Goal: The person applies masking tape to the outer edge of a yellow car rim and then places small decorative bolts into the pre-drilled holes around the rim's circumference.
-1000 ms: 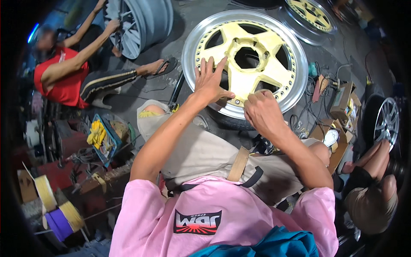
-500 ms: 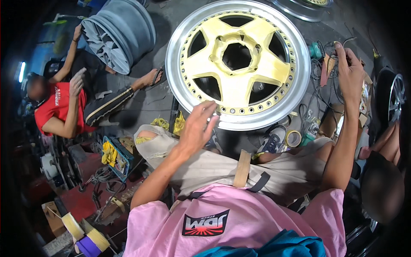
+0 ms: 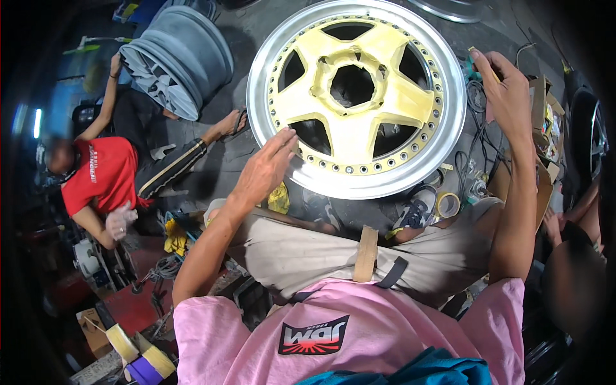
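Observation:
A large wheel (image 3: pixel 410 115) with a polished silver lip lies in front of me, its star-shaped centre covered in pale yellow tape or coating. Small bolt holes ring its face. My left hand (image 3: pixel 264 168) rests at the wheel's lower left edge, fingers stretched out over the lip and nothing plainly held. Off the wheel's right side, my right hand (image 3: pixel 510 93) is raised, with thumb and fingers pinched on a small yellowish piece (image 3: pixel 486 63) whose kind I cannot make out.
A grey wheel (image 3: pixel 192 54) stands at the far left beside a person in a red shirt (image 3: pixel 106 170). Tape rolls (image 3: pixel 448 204) and cables (image 3: pixel 478 128) lie right of my feet. An open cardboard box (image 3: pixel 539 179) and another person's hands (image 3: pixel 555 221) are at the right.
My left hand has moved left and up along the wheel's edge. My right hand has shifted left, nearer the wheel. The person in red has lowered one hand.

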A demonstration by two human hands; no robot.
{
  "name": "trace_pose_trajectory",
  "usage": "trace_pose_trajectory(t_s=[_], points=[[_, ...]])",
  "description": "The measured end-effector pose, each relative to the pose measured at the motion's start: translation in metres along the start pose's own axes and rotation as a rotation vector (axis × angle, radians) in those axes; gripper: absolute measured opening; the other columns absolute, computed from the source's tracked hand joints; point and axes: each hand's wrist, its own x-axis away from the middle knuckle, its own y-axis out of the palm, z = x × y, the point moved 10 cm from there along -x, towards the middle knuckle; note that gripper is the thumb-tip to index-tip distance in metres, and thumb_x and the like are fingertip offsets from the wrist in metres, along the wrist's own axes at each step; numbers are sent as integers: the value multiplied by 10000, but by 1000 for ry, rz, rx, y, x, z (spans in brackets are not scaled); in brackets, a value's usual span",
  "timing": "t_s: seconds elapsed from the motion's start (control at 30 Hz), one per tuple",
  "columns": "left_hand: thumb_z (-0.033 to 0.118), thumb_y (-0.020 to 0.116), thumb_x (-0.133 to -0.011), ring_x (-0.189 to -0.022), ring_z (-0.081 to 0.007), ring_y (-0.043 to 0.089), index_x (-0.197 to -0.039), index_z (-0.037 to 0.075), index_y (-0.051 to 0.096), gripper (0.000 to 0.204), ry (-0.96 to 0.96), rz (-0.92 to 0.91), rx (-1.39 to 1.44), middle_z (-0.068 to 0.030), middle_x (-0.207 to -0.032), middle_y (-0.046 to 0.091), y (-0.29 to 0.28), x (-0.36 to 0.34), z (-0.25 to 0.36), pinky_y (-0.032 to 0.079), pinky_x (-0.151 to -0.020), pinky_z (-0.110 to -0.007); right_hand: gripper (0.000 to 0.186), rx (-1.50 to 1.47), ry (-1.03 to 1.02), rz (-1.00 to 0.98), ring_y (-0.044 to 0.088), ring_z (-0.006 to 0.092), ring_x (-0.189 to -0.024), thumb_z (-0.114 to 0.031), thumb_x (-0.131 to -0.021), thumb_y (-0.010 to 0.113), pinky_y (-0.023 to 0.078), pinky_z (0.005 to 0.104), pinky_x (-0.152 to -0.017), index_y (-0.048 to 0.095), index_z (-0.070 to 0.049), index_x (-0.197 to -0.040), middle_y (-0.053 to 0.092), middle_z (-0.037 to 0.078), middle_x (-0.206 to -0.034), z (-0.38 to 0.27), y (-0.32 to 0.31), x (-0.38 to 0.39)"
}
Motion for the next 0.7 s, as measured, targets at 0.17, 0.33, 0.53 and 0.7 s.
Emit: trace_pose_trajectory(t_s=[0.17, 0.33, 0.53, 0.7], points=[[39, 642, -955, -1305, -324, 586, -1291, -41, 642, 346, 40, -21, -40, -166, -1376, 610, -2, -9, -19, 506, -1075, -413, 421, 13, 57, -70, 523, 292, -662, -375, -997, 661, 471, 384, -691, 684, 45, -979, 633, 190, -764, 8, 1, 4], [10, 632, -946, -1274, -340, 591, -1290, -19, 639, 346, 61, -6, -83, -167, -1341, 609, -2, -8, -8, 509, -1071, -420, 428, 19, -104, -43, 579, 361, -701, -379, -1000, 652, 479, 425, -716, 697, 46, -1003, 645, 231, -807, -3, -9, 12], [44, 678, -932, -1229, -367, 602, -1304, 10, 632, 376, 121, -32, -35, -173, -1290, 602, 17, -1, 46, 522, -1037, -441, 424, 8, -82, -82, 556, 375, -688, -377, -1001, 644, 476, 421, -704, 696, 44, -997, 637, 226, -779, -3, -17, 25], [49, 682, -929, -1211, -362, 609, -1306, -5, 628, 385, 92, -33, -60, -172, -1272, 609, 25, 1, 69, 518, -1040, -441, 423, 40, -86, -133, 571, 385, -691, -376, -997, 643, 482, 435, -707, 703, 43, -989, 643, 224, -764, -7, -14, 30]])
